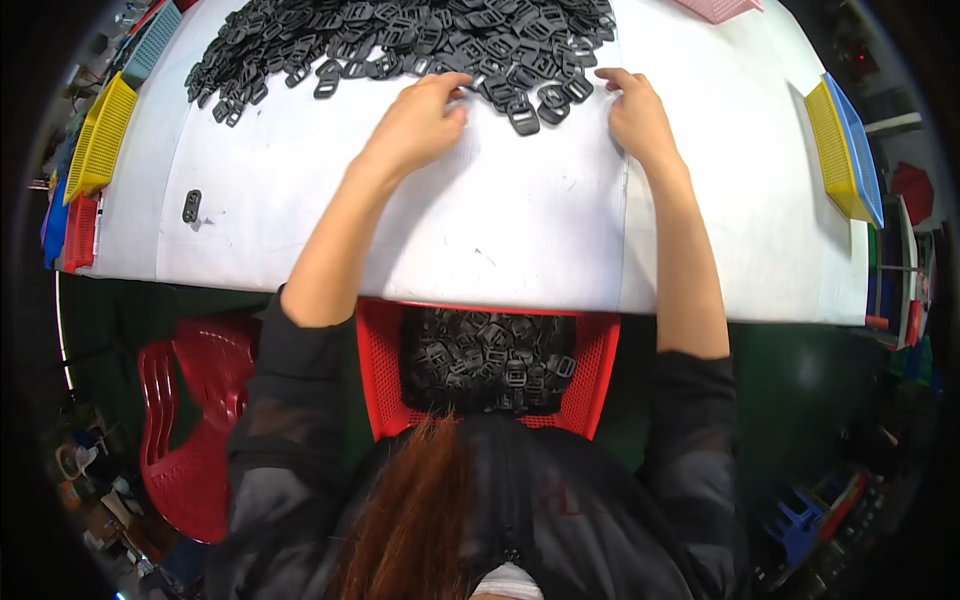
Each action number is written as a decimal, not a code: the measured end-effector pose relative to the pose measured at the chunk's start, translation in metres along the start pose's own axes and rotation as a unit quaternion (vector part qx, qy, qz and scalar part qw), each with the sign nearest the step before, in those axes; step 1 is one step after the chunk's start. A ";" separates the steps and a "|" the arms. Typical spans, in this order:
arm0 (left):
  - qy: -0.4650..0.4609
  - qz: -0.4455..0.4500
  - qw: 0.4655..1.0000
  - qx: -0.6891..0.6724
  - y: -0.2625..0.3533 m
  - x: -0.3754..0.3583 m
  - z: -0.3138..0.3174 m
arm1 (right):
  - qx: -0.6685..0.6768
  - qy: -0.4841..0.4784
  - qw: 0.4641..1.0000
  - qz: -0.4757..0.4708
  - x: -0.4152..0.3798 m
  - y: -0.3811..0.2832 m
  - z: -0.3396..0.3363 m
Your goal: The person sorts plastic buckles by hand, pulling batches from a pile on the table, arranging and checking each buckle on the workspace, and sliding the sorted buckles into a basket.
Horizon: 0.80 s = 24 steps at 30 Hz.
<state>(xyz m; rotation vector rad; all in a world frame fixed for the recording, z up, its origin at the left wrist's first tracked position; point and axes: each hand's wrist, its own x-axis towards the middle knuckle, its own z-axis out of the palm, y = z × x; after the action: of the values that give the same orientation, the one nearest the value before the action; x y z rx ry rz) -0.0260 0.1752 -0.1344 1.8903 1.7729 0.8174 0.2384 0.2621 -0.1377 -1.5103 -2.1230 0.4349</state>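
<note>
A large heap of black plastic buckles (pixel 440 40) spreads over the far part of the white table. My left hand (pixel 422 118) is at the heap's near edge, its fingertips right at the buckles and its thumb held apart from the fingers. On the other side of a small cluster of buckles, my right hand (pixel 640 115) reaches forward with fingers apart and nothing in them. Between the hands, a loose buckle (pixel 522 117) lies nearest to me. Below the table edge, a red basket (pixel 375 375) in front of my body holds many more black buckles.
A single black piece (pixel 191 206) lies on the left of the white table (pixel 500 240). Yellow baskets (pixel 100 135) and a red one (pixel 80 232) line the left edge; a yellow and blue basket (pixel 843 150) stands at the right. A dark red chair (pixel 195 440) is at lower left.
</note>
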 end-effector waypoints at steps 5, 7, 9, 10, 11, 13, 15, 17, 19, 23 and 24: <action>0.039 -0.006 0.996 0.075 0.022 0.010 0.020 | -0.035 -0.008 0.998 -0.052 0.038 -0.029 0.034; 0.041 0.022 0.992 0.119 0.030 0.001 0.021 | 0.025 -0.050 0.996 -0.073 0.033 -0.040 0.040; 0.029 0.024 0.995 0.087 0.030 -0.011 0.019 | 0.072 -0.091 0.990 -0.077 0.017 -0.049 0.038; 0.023 0.025 0.997 0.070 0.030 -0.018 0.018 | 0.089 -0.094 0.989 -0.078 0.005 -0.054 0.035; 0.022 0.034 0.998 0.054 0.031 -0.028 0.017 | 0.093 -0.099 0.986 -0.097 -0.006 -0.056 0.031; 0.017 0.049 0.998 0.022 0.034 -0.051 0.014 | 0.105 -0.110 0.979 -0.134 -0.026 -0.056 0.025; 0.021 0.061 0.998 0.005 0.037 -0.075 0.009 | 0.095 -0.097 0.976 -0.168 -0.045 -0.053 0.017; 0.029 0.078 0.996 0.014 0.039 -0.095 0.005 | 0.094 -0.094 0.975 -0.178 -0.062 -0.049 0.005; 0.039 0.101 0.993 0.049 0.038 -0.114 -0.001 | 0.041 -0.067 0.980 -0.184 -0.077 -0.047 -0.009; 0.034 0.087 0.995 0.029 0.041 -0.132 -0.010 | -0.085 0.033 0.972 -0.216 -0.101 -0.043 -0.029; 0.048 0.108 0.992 0.031 0.044 -0.130 -0.009 | -0.082 0.045 0.974 -0.209 -0.108 -0.052 -0.031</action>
<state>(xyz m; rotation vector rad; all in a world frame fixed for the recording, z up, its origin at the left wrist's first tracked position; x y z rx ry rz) -0.0014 0.0412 -0.1160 2.1444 1.6857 0.9547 0.2436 0.1416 -0.1070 -1.0935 -2.3678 0.0400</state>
